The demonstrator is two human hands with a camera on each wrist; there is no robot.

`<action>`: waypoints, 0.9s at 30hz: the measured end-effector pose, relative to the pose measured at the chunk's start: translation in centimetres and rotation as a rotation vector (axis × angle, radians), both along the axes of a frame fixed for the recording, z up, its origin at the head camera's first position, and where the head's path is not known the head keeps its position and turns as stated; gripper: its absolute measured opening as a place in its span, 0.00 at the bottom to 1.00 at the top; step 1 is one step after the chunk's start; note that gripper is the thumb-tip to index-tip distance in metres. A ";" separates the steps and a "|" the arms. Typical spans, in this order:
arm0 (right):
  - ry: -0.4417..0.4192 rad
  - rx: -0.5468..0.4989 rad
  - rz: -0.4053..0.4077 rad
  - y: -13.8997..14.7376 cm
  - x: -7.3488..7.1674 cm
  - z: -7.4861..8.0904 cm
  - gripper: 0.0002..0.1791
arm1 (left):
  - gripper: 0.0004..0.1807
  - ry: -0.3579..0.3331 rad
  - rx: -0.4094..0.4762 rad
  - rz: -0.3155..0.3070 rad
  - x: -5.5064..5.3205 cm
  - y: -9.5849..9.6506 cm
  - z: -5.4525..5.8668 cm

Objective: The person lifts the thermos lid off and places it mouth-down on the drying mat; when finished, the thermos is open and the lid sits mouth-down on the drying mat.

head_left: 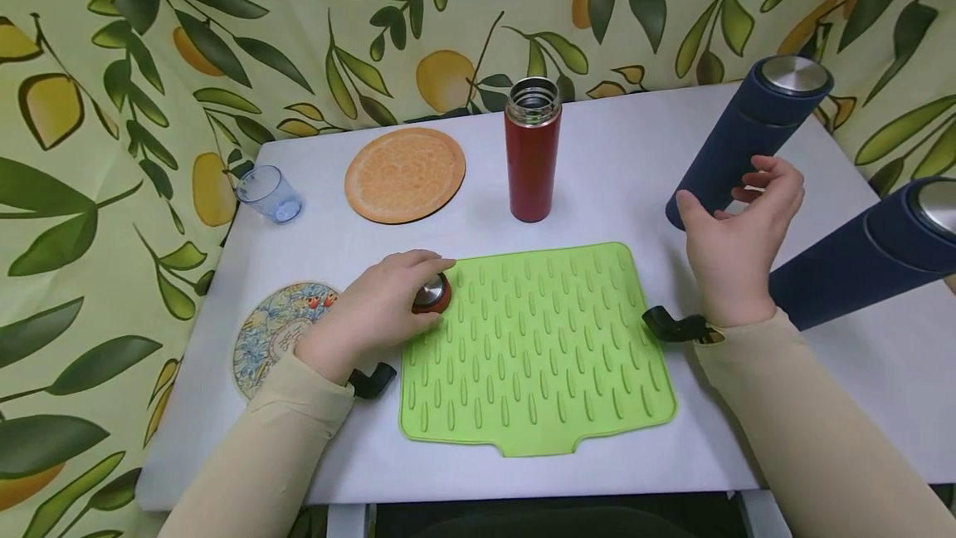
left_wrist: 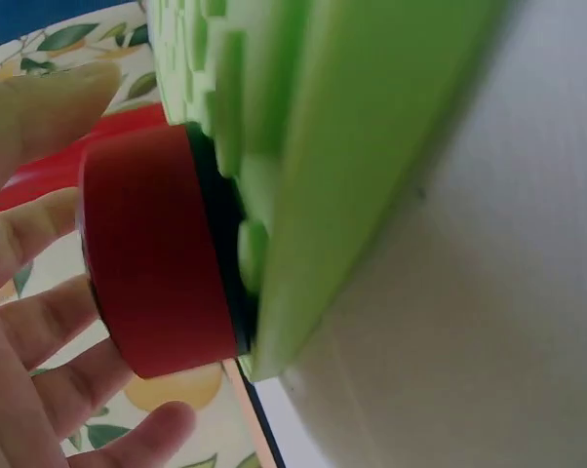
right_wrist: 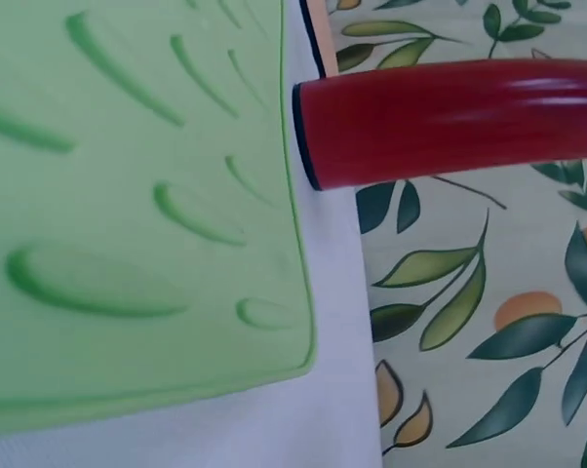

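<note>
My left hand (head_left: 377, 305) is around a round red cap with a silver top (head_left: 431, 295), on the upper left corner of the green ridged mat (head_left: 538, 351). In the left wrist view the fingers are spread and extended beside the red cap (left_wrist: 162, 253). My right hand (head_left: 747, 235) hovers right of the mat, in front of a navy thermos (head_left: 720, 148), its fingers loosely bent and holding nothing. Behind the mat a red thermos (head_left: 533, 168) stands upright with its threaded steel mouth uncovered. The right wrist view shows the red thermos (right_wrist: 450, 122) but no hand.
A second navy thermos (head_left: 859, 264) stands at the right. Beyond the mat lies an orange round mat (head_left: 405, 174), with a clear blue glass (head_left: 270, 193) to its left. A patterned round mat (head_left: 276, 330) lies partly under the left forearm. Leaf-patterned cloth (head_left: 448, 23) hangs behind the white table (head_left: 441, 476).
</note>
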State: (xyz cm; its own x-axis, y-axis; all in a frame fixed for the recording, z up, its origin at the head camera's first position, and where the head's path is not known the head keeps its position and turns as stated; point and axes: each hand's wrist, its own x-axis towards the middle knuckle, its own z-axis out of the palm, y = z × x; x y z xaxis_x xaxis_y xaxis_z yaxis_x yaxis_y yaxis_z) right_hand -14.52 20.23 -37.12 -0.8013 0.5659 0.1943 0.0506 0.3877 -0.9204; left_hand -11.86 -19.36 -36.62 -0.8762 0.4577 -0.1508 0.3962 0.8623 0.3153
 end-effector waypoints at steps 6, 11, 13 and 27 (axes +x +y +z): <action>-0.141 -0.089 -0.028 0.8 -1.0 0.3 0.49 | 0.39 0.068 0.046 0.002 0.9 0.3 0.7; -0.158 -0.136 -0.041 1.5 -2.0 0.0 0.50 | 0.36 0.106 0.071 -0.029 1.6 0.7 1.5; -0.158 -0.146 -0.041 1.7 -2.5 -0.2 0.51 | 0.35 0.127 0.084 -0.048 1.8 0.8 1.8; -0.049 0.017 0.005 0.6 -3.3 -0.8 0.45 | 0.19 0.375 0.260 -0.209 3.3 2.2 3.0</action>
